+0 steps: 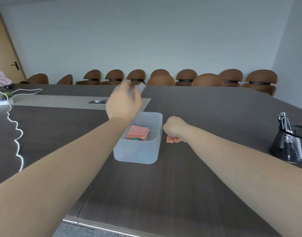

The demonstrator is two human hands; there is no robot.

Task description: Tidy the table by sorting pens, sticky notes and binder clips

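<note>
Two hands appear: we find the left hand [123, 101] raised beyond the clear box [137, 151], fingers pinching a blurred pale item we cannot identify. The right hand [174, 130] rests fisted beside the box, holding nothing visible. Pink sticky notes [138, 131] and binder clips [140, 138] lie inside; pens [283, 123] stand in the mesh cup [288, 146] on the desk [164, 194].

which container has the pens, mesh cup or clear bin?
The black mesh cup at far right; pens stick out. The clear bin holds pink sticky notes and binder clips.

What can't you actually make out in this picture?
- Left hand: motion blur hides what the pale thing at its fingertips is.
- Right hand: curled, palm away; anything inside is hidden.
- Box: frosted wall blurs the lower contents; only pink sticky notes and a few clips are clear.
- Pen cup: mesh obscures the pen count.
</note>
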